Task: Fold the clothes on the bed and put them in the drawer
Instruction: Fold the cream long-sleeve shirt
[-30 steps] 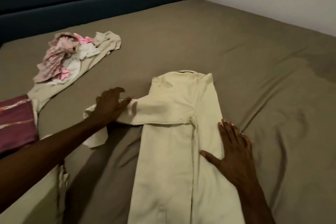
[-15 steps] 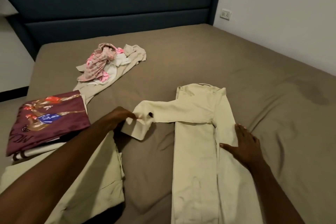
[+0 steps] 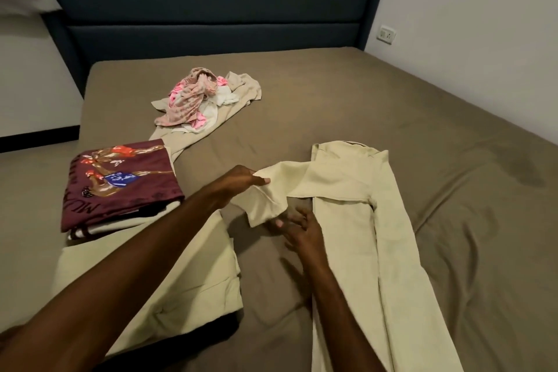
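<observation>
Cream long-sleeve shirt (image 3: 347,220) lies lengthwise on the bed (image 3: 453,160), right of centre, collar toward the headboard (image 3: 211,3), right side already folded in along the body. Its left sleeve (image 3: 283,187) sticks out sideways, cuff end drooping. Left hand (image 3: 241,180) pinches the sleeve near the upper edge and holds it slightly off the sheet. Right hand (image 3: 299,228) sits just under the cuff, fingers spread and loosely curled, fingertips at or touching the cuff's lower edge; can't tell if it has a real grip on the cloth.

Left of the shirt: folded cream garment (image 3: 169,281) flat on the bed, under the left forearm. On its far end, a folded maroon cloth (image 3: 120,184) with printed boxer figures, over something white-striped. Further up, a loose pile of unfolded clothes (image 3: 196,103), pink patterned and white pieces on top of a beige garment. Wall socket (image 3: 387,35) right of the headboard.
</observation>
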`<control>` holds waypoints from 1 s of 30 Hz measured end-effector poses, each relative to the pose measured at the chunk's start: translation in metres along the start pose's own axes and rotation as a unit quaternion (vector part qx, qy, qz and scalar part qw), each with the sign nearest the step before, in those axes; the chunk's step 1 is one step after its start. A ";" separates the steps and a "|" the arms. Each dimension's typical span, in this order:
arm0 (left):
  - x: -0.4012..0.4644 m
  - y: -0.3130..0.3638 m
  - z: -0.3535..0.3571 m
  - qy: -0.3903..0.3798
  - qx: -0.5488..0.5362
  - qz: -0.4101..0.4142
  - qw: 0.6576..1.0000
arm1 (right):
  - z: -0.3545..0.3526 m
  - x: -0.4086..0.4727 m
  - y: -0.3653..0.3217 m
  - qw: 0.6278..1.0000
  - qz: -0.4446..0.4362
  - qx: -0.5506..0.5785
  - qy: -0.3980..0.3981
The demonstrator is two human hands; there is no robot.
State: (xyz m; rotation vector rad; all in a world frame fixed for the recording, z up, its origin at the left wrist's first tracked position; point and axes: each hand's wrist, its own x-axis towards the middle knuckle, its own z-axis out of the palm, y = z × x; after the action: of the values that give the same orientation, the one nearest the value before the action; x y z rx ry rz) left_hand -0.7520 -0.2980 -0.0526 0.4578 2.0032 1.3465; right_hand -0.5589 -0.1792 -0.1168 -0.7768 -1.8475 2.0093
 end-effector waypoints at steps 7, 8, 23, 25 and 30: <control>-0.013 -0.014 -0.002 0.034 0.108 0.024 0.993 | 0.064 0.003 0.003 0.892 0.169 0.419 -0.008; -0.013 -0.018 0.000 0.058 0.153 0.029 0.986 | 0.065 0.003 0.004 0.890 0.170 0.423 -0.008; -0.065 -0.013 0.027 0.037 0.079 0.158 0.984 | 0.013 0.002 -0.017 0.975 0.146 0.058 0.160; -0.079 -0.008 0.050 0.020 0.142 0.216 0.966 | -0.002 -0.004 -0.028 0.962 0.173 0.199 0.073; -0.125 -0.009 0.122 -0.041 0.194 0.333 0.922 | -0.044 -0.041 -0.048 0.931 0.167 0.323 -0.014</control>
State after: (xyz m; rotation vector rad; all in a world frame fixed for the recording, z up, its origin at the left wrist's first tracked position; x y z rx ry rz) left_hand -0.5775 -0.2966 -0.0488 1.4607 2.1315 1.2493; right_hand -0.5072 -0.1604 -0.0632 -0.8885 -0.9735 2.6242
